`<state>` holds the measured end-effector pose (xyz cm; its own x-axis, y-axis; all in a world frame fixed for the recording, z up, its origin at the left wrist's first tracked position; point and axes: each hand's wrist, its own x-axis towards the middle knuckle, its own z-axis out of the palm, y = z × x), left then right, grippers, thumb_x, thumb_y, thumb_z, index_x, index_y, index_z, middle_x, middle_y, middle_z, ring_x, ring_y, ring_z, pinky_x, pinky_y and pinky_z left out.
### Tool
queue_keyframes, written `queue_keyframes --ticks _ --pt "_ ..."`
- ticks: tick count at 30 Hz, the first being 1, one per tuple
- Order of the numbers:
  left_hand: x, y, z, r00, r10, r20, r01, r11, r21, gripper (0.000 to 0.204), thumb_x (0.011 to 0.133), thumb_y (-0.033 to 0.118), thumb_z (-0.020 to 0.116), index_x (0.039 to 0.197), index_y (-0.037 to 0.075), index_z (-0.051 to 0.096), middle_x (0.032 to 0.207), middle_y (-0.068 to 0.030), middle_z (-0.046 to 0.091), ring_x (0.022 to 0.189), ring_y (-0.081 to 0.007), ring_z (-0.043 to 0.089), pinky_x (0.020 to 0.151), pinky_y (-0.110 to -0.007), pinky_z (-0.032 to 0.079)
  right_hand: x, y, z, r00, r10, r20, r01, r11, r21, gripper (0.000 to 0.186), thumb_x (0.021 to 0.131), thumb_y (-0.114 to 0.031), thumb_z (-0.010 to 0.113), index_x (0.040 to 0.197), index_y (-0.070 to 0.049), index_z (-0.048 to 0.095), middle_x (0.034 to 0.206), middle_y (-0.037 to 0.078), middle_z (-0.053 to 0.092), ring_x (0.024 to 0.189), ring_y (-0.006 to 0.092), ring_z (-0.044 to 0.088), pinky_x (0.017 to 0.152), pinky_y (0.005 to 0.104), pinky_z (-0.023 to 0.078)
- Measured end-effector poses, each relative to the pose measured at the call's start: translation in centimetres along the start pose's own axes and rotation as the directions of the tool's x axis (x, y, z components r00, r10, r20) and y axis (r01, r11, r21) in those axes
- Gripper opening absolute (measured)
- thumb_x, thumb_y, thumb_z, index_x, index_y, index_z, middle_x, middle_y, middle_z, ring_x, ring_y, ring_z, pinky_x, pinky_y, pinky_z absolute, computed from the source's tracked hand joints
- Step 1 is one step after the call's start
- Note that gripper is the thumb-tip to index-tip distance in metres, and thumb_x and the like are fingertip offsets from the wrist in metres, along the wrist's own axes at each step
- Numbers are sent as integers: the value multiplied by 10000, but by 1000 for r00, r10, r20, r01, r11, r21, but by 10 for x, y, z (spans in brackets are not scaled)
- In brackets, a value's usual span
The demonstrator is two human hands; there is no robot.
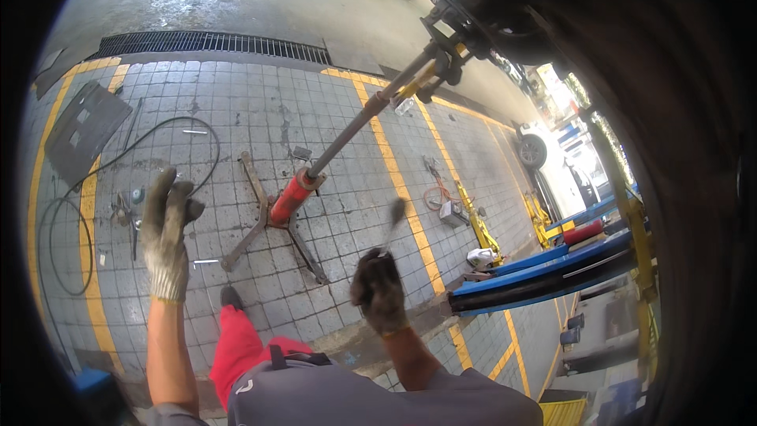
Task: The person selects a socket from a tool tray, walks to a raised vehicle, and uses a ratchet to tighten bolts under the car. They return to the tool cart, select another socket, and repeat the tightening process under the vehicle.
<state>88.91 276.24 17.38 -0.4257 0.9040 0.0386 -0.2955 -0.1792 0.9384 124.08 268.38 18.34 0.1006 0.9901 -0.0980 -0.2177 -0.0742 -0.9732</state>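
Note:
My left hand [167, 229], in a dirty pale knit work glove, is raised on the left with its fingers apart, partly bent and holding nothing. In the middle, my right hand [378, 292], its glove blackened, is closed around the lower end of a ratchet wrench [395, 223]. The wrench points up with a slim shiny shaft; its dark rounded head is blurred. Between and beyond my hands stands a red jack [292, 199] on splayed legs. Its long pole [347, 138] leans up to the right, reaching dark parts [449, 55] under the raised vehicle.
A blue lift arm [544, 268] juts in from the right. A black hose [214, 150] curls across the tiles on the left, near small tools [122, 213] and a dark flat panel [87, 130]. Dark vehicle underside [631, 47] hangs overhead at right.

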Motion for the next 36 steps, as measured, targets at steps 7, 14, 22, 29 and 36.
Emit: queue_keyframes --ticks 7,14,22,29,36 --pt "181 6 131 943 148 297 -78 969 -235 424 1117 233 709 1456 -2 610 1315 -172 760 1105 -236 766 1026 -402 635 137 -55 -40 913 -196 -358 226 973 44 489 1120 -589 614 1045 -108 666 694 37 625 590 150 594 558 308 487" --pt "296 58 249 828 416 376 -292 893 -343 376 1118 212 706 1416 -8 649 1297 -168 763 1161 -277 774 1075 -439 639 281 -67 -53 773 -269 -575 408 904 125 521 1075 -573 709 1223 -78 643 1235 88 688 891 225 698 730 365 621" --pt "404 86 372 641 595 484 -286 771 -569 457 1121 231 699 1491 -26 628 1338 -173 747 1188 -323 778 1101 -472 637 420 -37 -78 664 -236 -710 462 876 141 283 1083 -366 725 1257 -152 661 1066 10 732 807 163 719 559 330 568" --pt "478 135 507 604 619 502 -337 769 -543 449 1098 248 733 1456 -16 669 1324 -124 749 1124 -268 773 1010 -402 653 457 -8 -87 607 -395 -690 510 859 -43 421 1108 -438 678 1316 -72 697 1217 38 717 934 165 733 713 288 588" --pt "541 197 588 152 988 41 -801 147 -580 341 1128 106 518 1343 -17 753 1291 -137 791 1139 -248 760 1001 -358 613 478 3 -72 374 -373 -849 523 841 -140 328 1084 -363 745 1252 -83 705 1034 25 729 692 125 691 518 245 499"
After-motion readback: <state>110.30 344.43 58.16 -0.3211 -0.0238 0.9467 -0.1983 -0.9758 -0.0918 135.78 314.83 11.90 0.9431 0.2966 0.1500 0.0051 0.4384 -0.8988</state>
